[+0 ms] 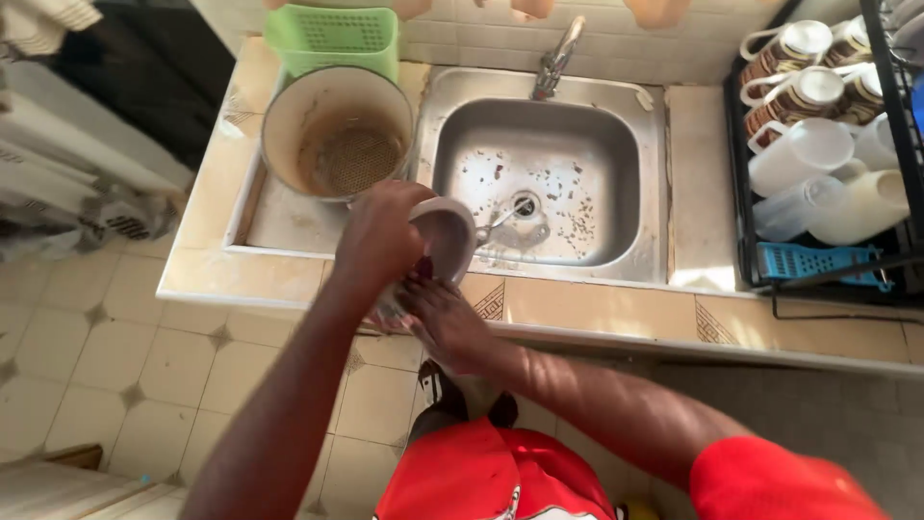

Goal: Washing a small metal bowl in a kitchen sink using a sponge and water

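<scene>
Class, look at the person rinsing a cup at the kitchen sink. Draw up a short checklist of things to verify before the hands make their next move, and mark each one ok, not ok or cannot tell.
1. Cup is gripped: ok, the left hand wraps over its rim.
2. Right hand supports it from below: ok, the fingers reach up to the cup's underside.
3. Cup is over the sink: not ok, it sits over the front edge, partly above the counter.
4. Sink basin is clean: not ok, dark specks lie scattered round the drain.
5. Tap is running: cannot tell, no stream shows.
6. Room left in the drying rack: cannot tell, it looks crowded with mugs and jugs.
</scene>
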